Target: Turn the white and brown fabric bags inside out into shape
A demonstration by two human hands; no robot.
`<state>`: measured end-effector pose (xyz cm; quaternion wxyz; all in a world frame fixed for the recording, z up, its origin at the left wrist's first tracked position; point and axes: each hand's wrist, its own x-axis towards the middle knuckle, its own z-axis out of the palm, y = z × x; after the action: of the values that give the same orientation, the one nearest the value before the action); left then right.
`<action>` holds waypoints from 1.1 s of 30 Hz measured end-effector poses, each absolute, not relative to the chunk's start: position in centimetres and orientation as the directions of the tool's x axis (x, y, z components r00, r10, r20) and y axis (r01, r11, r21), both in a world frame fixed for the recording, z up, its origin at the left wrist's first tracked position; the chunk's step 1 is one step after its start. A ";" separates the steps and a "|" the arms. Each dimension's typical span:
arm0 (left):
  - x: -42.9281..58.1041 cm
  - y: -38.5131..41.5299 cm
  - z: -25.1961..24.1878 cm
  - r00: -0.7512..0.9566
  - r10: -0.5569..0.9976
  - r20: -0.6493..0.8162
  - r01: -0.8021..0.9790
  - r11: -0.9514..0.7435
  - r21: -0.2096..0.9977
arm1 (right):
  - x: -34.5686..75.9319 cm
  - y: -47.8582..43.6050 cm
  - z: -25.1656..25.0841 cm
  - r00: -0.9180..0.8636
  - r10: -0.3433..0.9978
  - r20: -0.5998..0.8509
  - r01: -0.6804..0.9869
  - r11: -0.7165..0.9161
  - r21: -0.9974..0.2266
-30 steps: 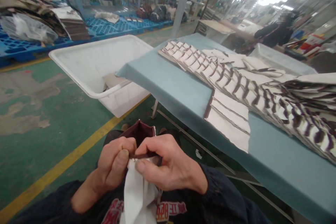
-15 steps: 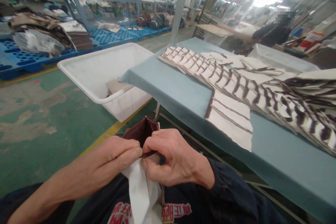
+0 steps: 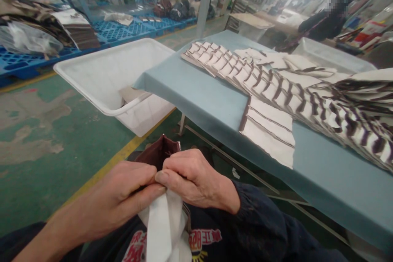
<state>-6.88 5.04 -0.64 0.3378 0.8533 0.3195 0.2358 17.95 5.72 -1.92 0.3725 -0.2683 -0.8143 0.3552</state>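
A fabric piece, white below [image 3: 166,225] and dark maroon above [image 3: 153,151], hangs in front of my lap. My left hand [image 3: 125,188] pinches its edge from the left, thumb on the white side. My right hand [image 3: 196,180] pinches the same edge from the right, its thumb touching the left fingertips. The maroon part stands open like a pocket beyond my fingers. Ahead on the right, a small stack of white pieces with dark edges [image 3: 268,131] lies on the blue-covered table [image 3: 196,94], beside a long overlapping row of similar pieces [image 3: 260,84].
A white bin [image 3: 101,73] with a light piece inside stands against the table's left corner. Shelves and blue pallets [image 3: 123,32] with bundled goods are farther back. At the upper right are a clear tub [image 3: 334,57] and a person in dark clothing [image 3: 322,24].
My right hand's thumb has moved from beneath the fabric onto the edge, closing against my left fingertips. The view has shifted slightly, so bin and table appear a little higher.
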 end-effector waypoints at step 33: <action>-3.4 8.2 -1.1 0.144 0.939 0.312 0.582 -0.336 0.741 | 18.0 4.5 -4.0 -0.297 0.955 -0.014 0.470 0.133 -0.873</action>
<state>-3.35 8.22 -1.10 0.2313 0.7201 0.5280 0.3862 17.99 4.47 -3.98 0.2948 -0.5142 -0.6926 0.4111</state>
